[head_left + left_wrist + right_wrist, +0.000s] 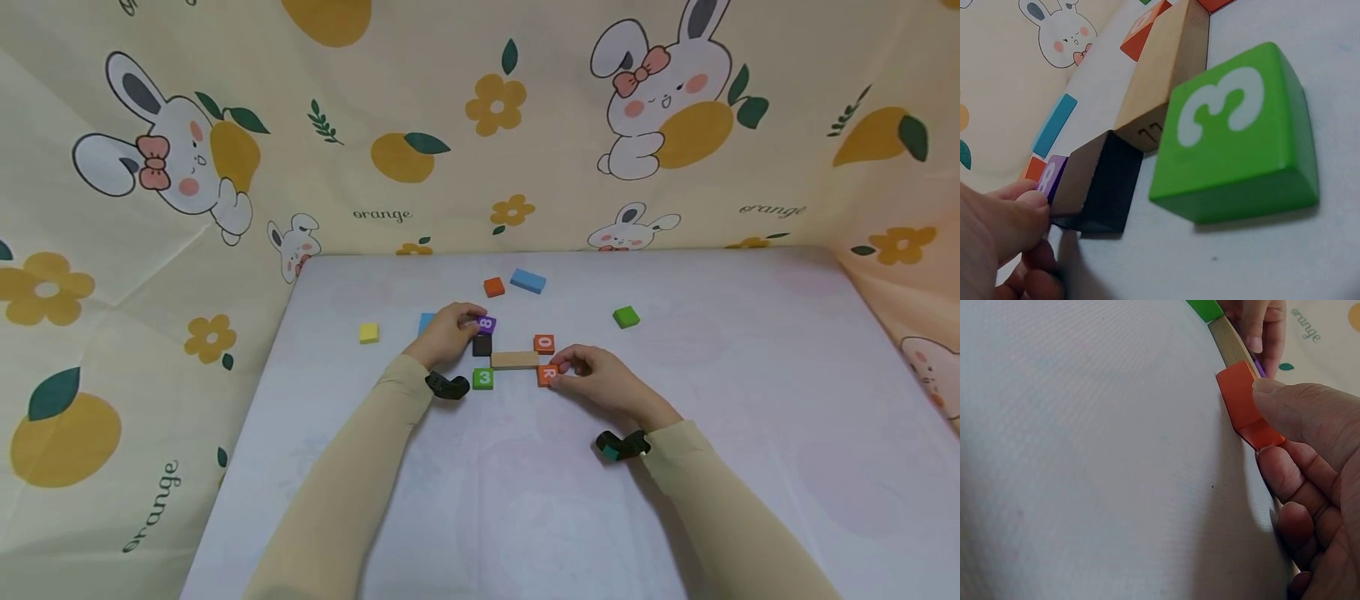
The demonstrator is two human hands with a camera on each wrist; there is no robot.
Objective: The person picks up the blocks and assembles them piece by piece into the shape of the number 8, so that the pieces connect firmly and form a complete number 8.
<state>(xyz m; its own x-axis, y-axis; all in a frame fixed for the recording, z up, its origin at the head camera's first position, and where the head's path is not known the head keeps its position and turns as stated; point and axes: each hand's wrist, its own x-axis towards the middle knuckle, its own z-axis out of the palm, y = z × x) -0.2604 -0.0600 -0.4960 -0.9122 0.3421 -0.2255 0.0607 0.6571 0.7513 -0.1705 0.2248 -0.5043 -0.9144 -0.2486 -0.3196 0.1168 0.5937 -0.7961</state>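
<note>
The left hand (446, 333) pinches the 8 block (487, 325) just beyond the black block (482, 345); the right hand (606, 382) pinches the R block (545, 376) at the right end of the plank (514, 360), near the 0 block (543, 343); the 3 block (483, 379) lies by the plank's left end

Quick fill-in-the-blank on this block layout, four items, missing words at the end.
1. The left hand pinches a small block, coloured ____.
2. The right hand holds an orange block marked with the letter ____.
3. The green block in the left wrist view bears the numeral ____.
4. Farthest left on the table in the head view, a lone block is coloured ____.

Missing words: purple; R; 3; yellow.
</note>
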